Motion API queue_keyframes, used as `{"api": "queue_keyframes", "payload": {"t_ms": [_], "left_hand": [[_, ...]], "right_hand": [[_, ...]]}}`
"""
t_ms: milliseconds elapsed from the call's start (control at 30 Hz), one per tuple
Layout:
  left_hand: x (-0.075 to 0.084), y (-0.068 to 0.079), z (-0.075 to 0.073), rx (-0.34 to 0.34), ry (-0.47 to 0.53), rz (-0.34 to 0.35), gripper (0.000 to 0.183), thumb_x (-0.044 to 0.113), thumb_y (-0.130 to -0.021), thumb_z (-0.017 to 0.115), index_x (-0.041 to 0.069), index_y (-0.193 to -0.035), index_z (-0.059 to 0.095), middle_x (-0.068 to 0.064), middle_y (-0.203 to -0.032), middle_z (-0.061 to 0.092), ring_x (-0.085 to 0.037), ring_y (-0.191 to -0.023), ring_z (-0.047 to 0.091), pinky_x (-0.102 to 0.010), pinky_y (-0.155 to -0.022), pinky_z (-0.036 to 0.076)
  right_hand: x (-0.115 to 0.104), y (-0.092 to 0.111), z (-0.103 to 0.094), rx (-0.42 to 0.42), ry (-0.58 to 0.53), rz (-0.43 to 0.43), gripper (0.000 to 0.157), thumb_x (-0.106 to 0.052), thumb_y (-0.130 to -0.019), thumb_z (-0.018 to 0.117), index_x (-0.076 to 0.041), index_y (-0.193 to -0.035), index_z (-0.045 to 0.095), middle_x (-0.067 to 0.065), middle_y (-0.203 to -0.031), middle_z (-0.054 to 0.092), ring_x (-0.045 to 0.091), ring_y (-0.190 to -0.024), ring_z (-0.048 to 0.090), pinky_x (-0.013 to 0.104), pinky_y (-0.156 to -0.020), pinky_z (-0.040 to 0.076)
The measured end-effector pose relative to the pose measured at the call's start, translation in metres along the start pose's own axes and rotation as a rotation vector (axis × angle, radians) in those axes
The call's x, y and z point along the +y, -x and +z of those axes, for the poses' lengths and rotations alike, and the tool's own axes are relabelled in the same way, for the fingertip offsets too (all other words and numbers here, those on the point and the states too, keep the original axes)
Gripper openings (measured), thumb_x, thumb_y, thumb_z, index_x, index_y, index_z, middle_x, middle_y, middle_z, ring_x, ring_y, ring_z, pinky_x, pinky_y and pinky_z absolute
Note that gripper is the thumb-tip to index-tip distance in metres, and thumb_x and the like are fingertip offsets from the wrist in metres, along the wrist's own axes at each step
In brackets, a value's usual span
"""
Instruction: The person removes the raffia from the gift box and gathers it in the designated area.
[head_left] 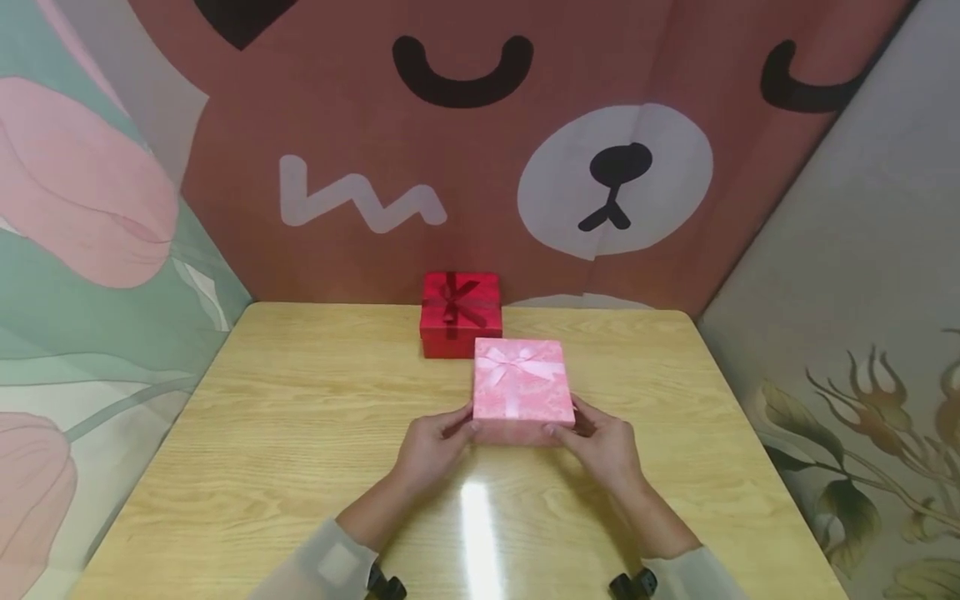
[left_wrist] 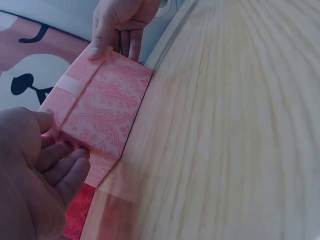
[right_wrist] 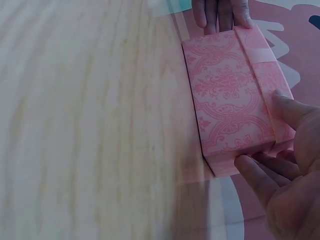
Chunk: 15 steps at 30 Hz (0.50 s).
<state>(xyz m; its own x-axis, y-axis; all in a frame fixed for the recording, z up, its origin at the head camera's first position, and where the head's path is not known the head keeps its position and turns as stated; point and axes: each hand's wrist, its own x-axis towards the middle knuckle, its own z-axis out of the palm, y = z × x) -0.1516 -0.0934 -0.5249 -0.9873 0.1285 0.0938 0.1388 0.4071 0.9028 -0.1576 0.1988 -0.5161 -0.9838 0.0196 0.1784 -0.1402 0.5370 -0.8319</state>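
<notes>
A pink gift box [head_left: 522, 379] with a pale ribbon bow on its lid is in front of me, between my two hands. My left hand [head_left: 435, 446] grips its left side, the thumb at the front corner and the fingers along the side. The right hand [head_left: 603, 446] holds the opposite side in the same way, its thumb [right_wrist: 290, 107] on the lid's front edge. In the wrist views the box's patterned front face shows, its bottom edge right at the tabletop. Behind it to the left stands a red gift box [head_left: 459, 312] with a dark red bow, partly covered by the pink one.
The light wooden table [head_left: 300, 400] reaches back to a brown wall cloth [head_left: 360, 258] with a bear's face. Flower-patterned cloths flank it left and right. A bright strip of light reflects off the tabletop near my forearms.
</notes>
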Motion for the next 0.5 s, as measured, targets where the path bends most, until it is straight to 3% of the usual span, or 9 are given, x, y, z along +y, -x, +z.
{"api": "queue_keyframes", "payload": {"t_ms": [267, 500], "left_hand": [[-0.007, -0.001, -0.010, 0.007, 0.032, 0.022, 0.042, 0.036, -0.098, 0.074, 0.016, -0.134, 0.071, 0.004, -0.127, 0.072, -0.014, -0.118, 0.068, -0.030, -0.094, 0.058], [-0.009, 0.000, -0.016, -0.002, 0.119, 0.030, 0.043, 0.026, -0.098, 0.076, 0.010, -0.136, 0.069, -0.002, -0.127, 0.073, -0.017, -0.112, 0.071, -0.024, -0.090, 0.059]], "right_hand": [[-0.005, -0.004, 0.002, -0.072, 0.031, -0.003, 0.069, -0.033, -0.081, 0.091, -0.009, -0.141, 0.065, 0.011, -0.114, 0.077, 0.022, -0.094, 0.076, 0.028, -0.078, 0.063], [-0.009, -0.006, 0.003, -0.119, -0.005, 0.008, 0.070, -0.032, -0.081, 0.091, -0.010, -0.142, 0.064, 0.014, -0.126, 0.072, 0.029, -0.107, 0.074, 0.031, -0.085, 0.062]]}}
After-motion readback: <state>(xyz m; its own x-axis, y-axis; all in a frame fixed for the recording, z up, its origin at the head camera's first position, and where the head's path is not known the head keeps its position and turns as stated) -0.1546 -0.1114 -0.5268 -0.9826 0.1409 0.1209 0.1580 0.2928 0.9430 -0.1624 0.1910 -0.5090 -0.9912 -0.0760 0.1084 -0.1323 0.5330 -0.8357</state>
